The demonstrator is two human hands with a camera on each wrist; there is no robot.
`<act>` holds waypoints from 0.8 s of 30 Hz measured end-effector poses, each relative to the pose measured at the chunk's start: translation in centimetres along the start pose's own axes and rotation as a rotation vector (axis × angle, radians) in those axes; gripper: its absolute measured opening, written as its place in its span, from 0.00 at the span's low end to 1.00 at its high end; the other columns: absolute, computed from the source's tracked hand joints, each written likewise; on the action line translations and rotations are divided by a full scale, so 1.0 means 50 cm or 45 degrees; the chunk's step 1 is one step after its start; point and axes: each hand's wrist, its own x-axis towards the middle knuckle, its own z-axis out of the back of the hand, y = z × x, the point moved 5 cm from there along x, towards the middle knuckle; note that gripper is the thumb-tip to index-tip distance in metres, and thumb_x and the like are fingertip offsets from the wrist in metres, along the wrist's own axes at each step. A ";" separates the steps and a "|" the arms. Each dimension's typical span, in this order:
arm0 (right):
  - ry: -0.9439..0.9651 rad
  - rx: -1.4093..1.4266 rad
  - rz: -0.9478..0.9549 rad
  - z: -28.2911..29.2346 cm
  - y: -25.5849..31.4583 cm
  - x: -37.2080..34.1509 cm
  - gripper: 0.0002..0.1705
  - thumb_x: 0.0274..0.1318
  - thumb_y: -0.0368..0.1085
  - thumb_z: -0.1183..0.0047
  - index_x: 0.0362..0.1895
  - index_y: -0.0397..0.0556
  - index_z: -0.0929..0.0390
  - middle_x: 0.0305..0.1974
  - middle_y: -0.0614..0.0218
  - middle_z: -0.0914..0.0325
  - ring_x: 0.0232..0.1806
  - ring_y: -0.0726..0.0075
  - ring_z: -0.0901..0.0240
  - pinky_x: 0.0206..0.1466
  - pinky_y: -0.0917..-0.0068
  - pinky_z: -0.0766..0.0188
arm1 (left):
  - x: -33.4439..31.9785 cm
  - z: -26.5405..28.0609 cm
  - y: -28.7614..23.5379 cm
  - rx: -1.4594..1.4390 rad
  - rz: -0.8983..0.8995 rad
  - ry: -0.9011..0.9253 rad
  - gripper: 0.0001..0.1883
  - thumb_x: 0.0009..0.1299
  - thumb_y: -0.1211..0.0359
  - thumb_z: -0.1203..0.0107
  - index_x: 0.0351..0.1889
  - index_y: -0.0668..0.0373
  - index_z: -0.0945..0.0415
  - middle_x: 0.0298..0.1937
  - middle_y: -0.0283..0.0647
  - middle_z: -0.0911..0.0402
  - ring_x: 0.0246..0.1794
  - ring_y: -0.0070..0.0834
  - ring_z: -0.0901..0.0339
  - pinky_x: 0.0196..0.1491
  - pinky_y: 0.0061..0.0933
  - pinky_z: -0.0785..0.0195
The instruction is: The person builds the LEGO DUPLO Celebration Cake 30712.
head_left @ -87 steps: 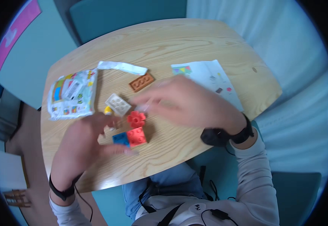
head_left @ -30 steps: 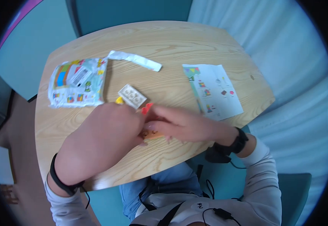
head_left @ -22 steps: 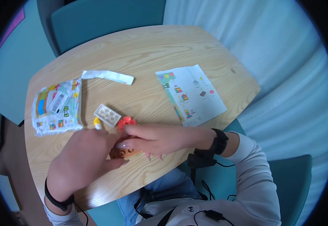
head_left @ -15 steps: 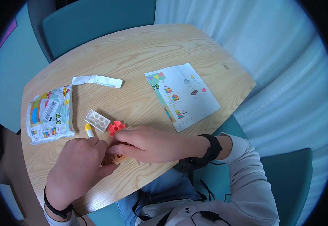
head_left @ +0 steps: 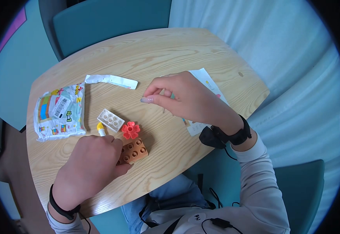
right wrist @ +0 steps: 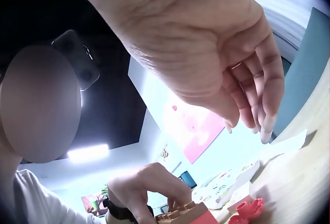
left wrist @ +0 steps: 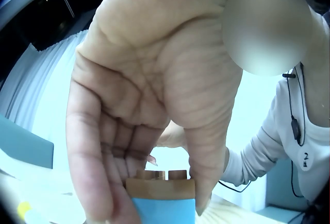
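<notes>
Bricks (head_left: pixel 136 150), brown over blue and red, sit gripped in the left hand (head_left: pixel 89 167); the right hand (head_left: pixel 181 93) hangs apart, loosely curled, above the table (head_left: pixel 201 50).

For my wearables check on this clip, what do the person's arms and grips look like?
The sleeves are long and whitish. On the left wrist is a slim black band, with a thin dark cable beside it. The right wrist wears a black strap carrying a dark box, with a wire hanging below. The right grip shows a thin ring and long nails.
</notes>
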 end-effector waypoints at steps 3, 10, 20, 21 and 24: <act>0.034 -0.010 -0.043 0.000 -0.003 0.000 0.12 0.61 0.38 0.44 0.35 0.40 0.18 0.17 0.62 0.24 0.15 0.72 0.33 0.21 0.73 0.39 | 0.001 -0.004 0.004 -0.011 0.009 -0.006 0.18 0.55 0.59 0.32 0.27 0.64 0.25 0.25 0.46 0.22 0.28 0.43 0.23 0.34 0.40 0.31; -0.103 0.055 0.082 0.033 0.004 0.010 0.12 0.61 0.37 0.45 0.38 0.38 0.19 0.21 0.63 0.22 0.19 0.75 0.28 0.24 0.77 0.33 | 0.002 -0.008 0.012 -0.050 0.036 0.009 0.18 0.54 0.60 0.31 0.26 0.63 0.26 0.25 0.44 0.22 0.28 0.42 0.23 0.33 0.39 0.32; 0.073 0.313 -0.048 0.023 0.015 0.017 0.14 0.66 0.36 0.49 0.50 0.42 0.22 0.34 0.67 0.18 0.27 0.80 0.24 0.33 0.82 0.27 | 0.003 -0.002 0.008 -0.084 0.006 0.029 0.17 0.58 0.59 0.33 0.30 0.65 0.24 0.22 0.48 0.23 0.28 0.46 0.22 0.36 0.40 0.31; 0.069 0.343 -0.053 0.021 0.014 0.019 0.13 0.66 0.36 0.49 0.50 0.42 0.22 0.34 0.67 0.18 0.27 0.80 0.24 0.33 0.82 0.27 | 0.002 -0.001 0.007 -0.071 -0.005 0.019 0.17 0.58 0.59 0.33 0.30 0.64 0.24 0.22 0.48 0.23 0.28 0.46 0.22 0.36 0.40 0.31; 0.058 0.335 -0.023 0.000 0.007 0.033 0.12 0.66 0.35 0.49 0.47 0.41 0.21 0.32 0.66 0.18 0.28 0.80 0.23 0.33 0.81 0.27 | 0.003 -0.005 0.011 -0.062 0.008 0.010 0.18 0.57 0.58 0.32 0.29 0.63 0.24 0.24 0.46 0.22 0.28 0.44 0.22 0.35 0.40 0.31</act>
